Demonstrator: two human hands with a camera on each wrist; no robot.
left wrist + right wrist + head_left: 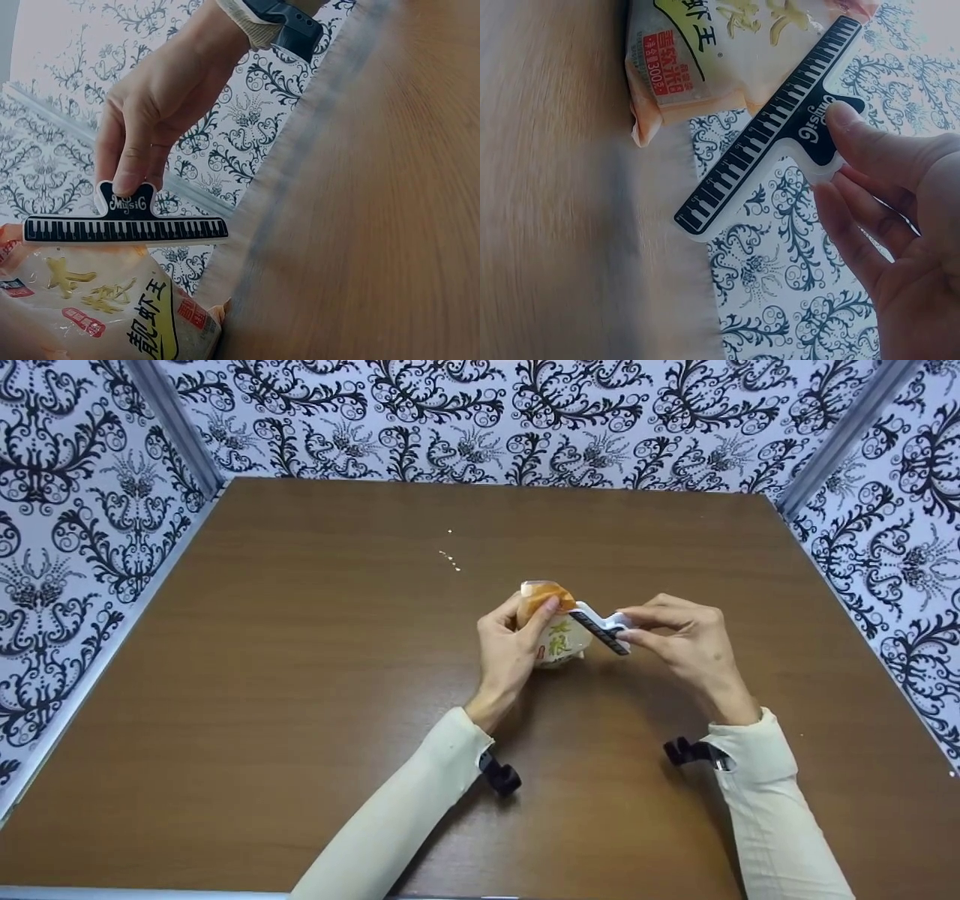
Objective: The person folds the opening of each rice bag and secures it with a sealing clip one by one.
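A plastic food bag (561, 639) with an orange folded top and Chinese print is in my left hand (504, 652), whose thumb presses on the folded part. My right hand (684, 641) pinches the handle of a bag clip (600, 630) printed with black-and-white piano keys and the word "Music". In the left wrist view the clip's bar (124, 230) lies along the top edge of the bag (105, 296). The right wrist view has the clip (769, 124) with one end over the bag and the other sticking out past it. Whether its jaws bite the bag, I cannot tell.
Small white crumbs (450, 559) lie on the brown wooden table (300, 660) beyond the hands. Patterned panels (480, 420) stand around its back and sides. A black wrist strap (499, 774) shows at the left sleeve, another strap (686, 751) at the right.
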